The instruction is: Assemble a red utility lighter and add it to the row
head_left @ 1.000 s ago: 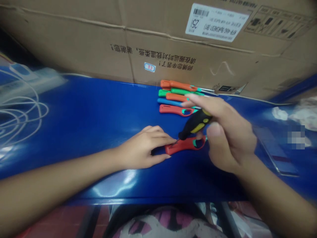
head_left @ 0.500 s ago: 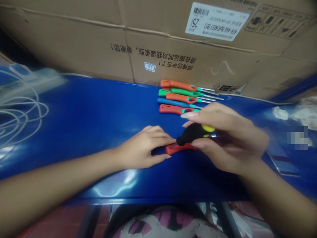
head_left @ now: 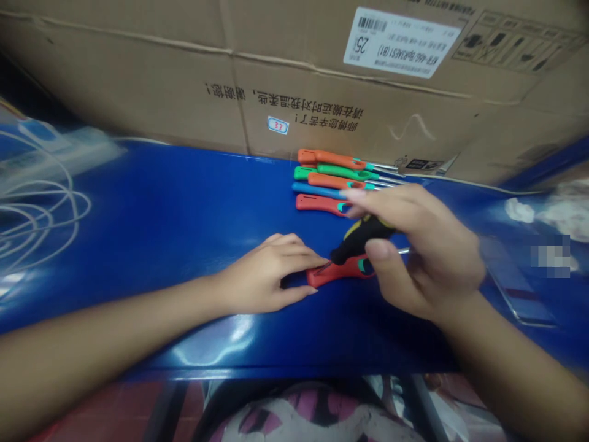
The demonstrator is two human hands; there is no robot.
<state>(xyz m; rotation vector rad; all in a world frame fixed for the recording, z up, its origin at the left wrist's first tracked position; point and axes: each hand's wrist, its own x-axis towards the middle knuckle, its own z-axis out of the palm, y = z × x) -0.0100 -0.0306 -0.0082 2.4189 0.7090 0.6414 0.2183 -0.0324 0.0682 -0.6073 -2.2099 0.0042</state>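
A red-handled tool point(head_left: 338, 271) with a teal collar lies on the blue table point(head_left: 184, 209). My left hand point(head_left: 264, 274) pins its butt end between thumb and fingers. My right hand point(head_left: 414, 252) is closed round a black and yellow screwdriver point(head_left: 361, 236), whose tip touches the red handle near my left fingertips. Just behind lie several more tools in a row: orange point(head_left: 334, 158), green point(head_left: 331, 170), orange point(head_left: 329, 180), blue point(head_left: 315, 189) and red point(head_left: 319, 204).
A large cardboard box point(head_left: 294, 80) with a white label stands along the back of the table. White cable loops point(head_left: 37, 209) lie at the left. A flat phone-like object point(head_left: 515, 285) and crumpled white material point(head_left: 552, 209) sit at the right.
My right hand has rolled the black screwdriver between its fingers, thumb shifting over it and back. The tip stays on the red handle. My left hand has not moved.
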